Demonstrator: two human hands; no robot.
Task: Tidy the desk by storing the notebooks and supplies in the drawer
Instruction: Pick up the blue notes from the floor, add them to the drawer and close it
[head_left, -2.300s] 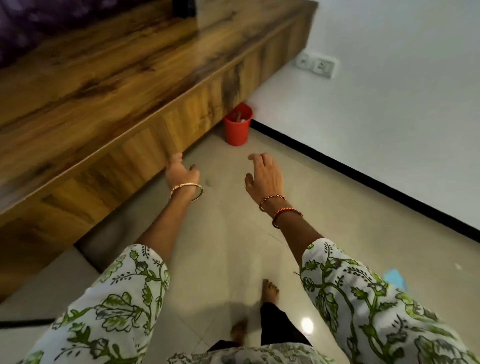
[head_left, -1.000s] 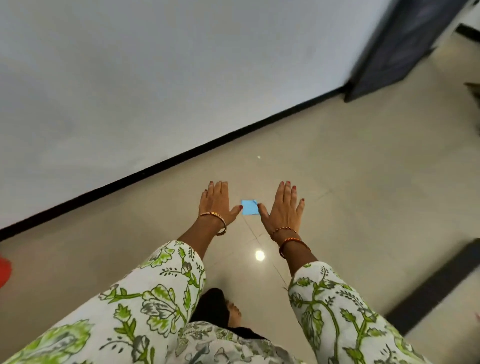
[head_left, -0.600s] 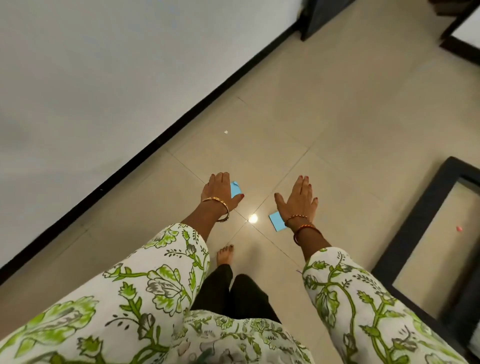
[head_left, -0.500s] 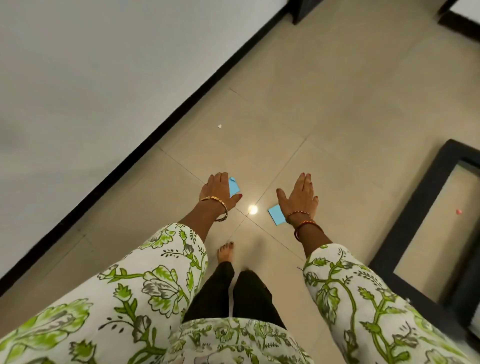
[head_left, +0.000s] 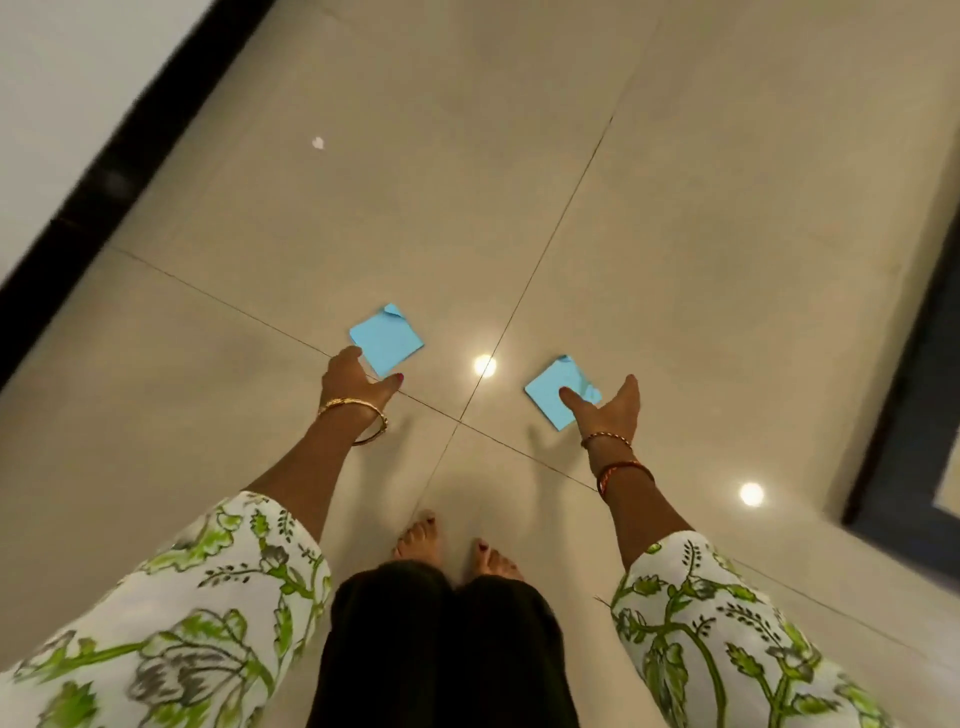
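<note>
While both arms are stretched down toward the tiled floor (head_left: 701, 218), two blue sticky notes (head_left: 385, 339) are seen lying flat on it, one by each hand. The left hand (head_left: 349, 378) is held just above the nearer corner of the left note, thumb stuck out to the side; its fingers are foreshortened, so whether they are spread or pressed together cannot be told. The right hand (head_left: 608, 408) is turned edge-on, thumb out across the second blue note (head_left: 557, 391), and its fingers are likewise hidden from view (nothing is seen to be pinched by either hand). A curled corner is shown on each note at the end farthest from the fingers. Bare feet (head_left: 457, 553) are planted well behind both hands, and floral sleeves (head_left: 727, 639) cover the forearms.
</note>
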